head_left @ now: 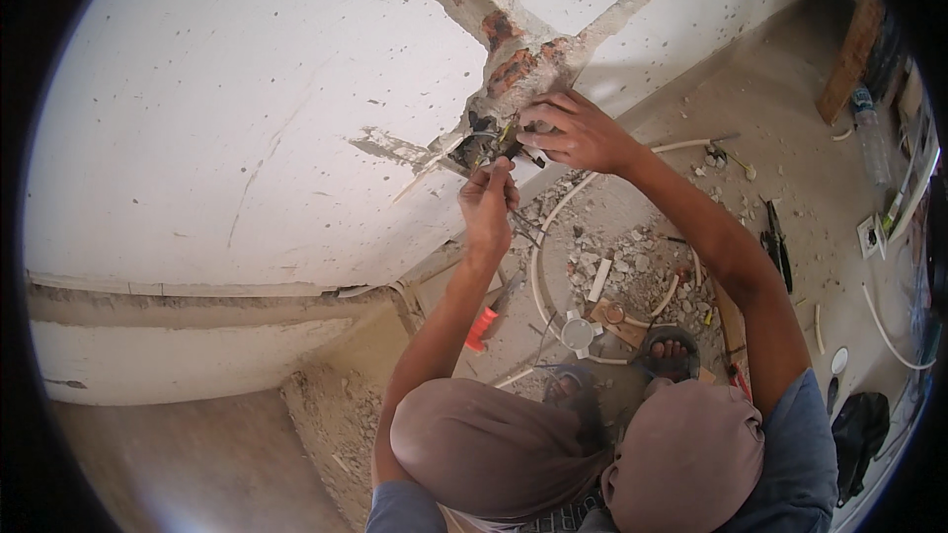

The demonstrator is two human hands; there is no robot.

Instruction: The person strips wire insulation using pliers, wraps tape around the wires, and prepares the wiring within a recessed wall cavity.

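Note:
A dark wall box opening (478,146) sits in a white plastered wall (247,109) where chased channels show red brick (509,64). My right hand (573,130) rests against the right edge of the opening, fingers curled around thin wires there. My left hand (489,202) is just below the opening, pinching a thin wire that runs up into it. Both forearms rise from my bent knees (494,444) at the bottom of the view.
Rubble and plaster chips (622,262) cover the floor under the opening, with white conduit (541,266), a round white box (578,333), an orange-handled tool (481,326), pliers (775,242) and a plastic bottle (869,133). My sandalled foot (670,350) stands in the debris.

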